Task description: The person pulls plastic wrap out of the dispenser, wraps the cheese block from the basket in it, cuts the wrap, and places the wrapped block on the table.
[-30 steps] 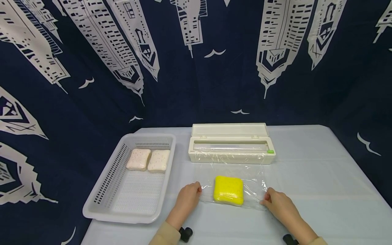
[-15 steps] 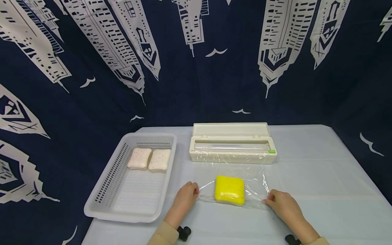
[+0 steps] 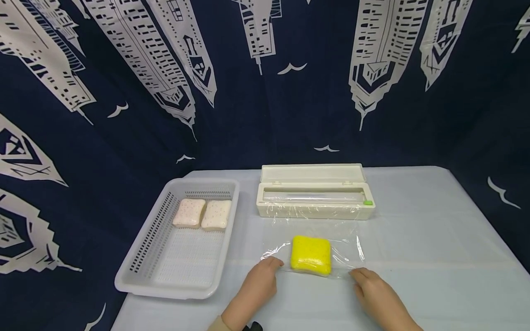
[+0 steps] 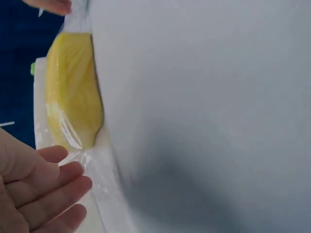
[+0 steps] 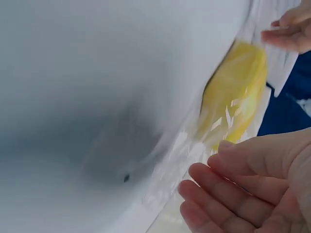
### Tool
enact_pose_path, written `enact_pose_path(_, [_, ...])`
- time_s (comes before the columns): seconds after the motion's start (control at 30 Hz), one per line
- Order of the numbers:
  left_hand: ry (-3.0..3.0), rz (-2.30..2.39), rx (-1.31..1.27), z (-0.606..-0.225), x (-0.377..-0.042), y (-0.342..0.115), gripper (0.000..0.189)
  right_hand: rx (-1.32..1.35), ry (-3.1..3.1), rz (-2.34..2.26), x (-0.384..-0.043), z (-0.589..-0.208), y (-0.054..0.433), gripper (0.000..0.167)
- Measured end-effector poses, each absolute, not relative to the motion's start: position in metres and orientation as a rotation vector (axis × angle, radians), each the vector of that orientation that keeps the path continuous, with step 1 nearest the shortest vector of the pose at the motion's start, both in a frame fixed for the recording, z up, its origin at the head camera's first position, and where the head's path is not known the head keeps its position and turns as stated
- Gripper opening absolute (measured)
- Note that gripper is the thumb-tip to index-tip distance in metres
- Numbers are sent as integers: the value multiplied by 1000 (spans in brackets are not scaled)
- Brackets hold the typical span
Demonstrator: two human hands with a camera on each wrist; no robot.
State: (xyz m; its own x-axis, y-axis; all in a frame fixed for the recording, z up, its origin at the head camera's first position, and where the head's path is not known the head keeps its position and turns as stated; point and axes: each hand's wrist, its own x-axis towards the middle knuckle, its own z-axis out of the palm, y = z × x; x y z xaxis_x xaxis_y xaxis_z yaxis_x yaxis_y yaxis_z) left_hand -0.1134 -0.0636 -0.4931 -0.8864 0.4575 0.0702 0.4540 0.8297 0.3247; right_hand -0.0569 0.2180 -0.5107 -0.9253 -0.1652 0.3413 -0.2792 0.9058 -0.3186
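Observation:
A yellow rounded square block (image 3: 311,255), sponge-like in look, lies on the table under clear cling film (image 3: 348,248). The film runs from the cream cling film dispenser (image 3: 315,211), whose lid stands up. My left hand (image 3: 261,281) is at the film's near left corner, beside the block, its fingers loosely extended in the left wrist view. At the near right corner is my right hand (image 3: 374,289); its fingers (image 5: 228,199) look relaxed and slightly bent in the right wrist view. Neither hand visibly pinches the film.
To the left stands a white perforated basket (image 3: 223,257) with two pale speckled square blocks (image 3: 203,214) at its far end. A green slider (image 3: 367,202) sits on the dispenser's right end. A dark patterned cloth (image 3: 265,115) hangs behind the white table (image 3: 418,230).
Both hands have let go of the film's corners. The left hand has moved right and nearer the block; the right hand has shifted slightly left and toward me. The film has settled.

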Motion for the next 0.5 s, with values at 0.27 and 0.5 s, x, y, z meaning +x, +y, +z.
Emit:
enact_pose_path(0.27, [2901, 473, 632, -503, -106, -57, 39, 275, -2968, 651, -54, -513, 210, 34])
enact_pose_path(0.5, [2932, 571, 592, -507, -109, -65, 30, 230, -2917, 666, -55, -515, 214, 32])
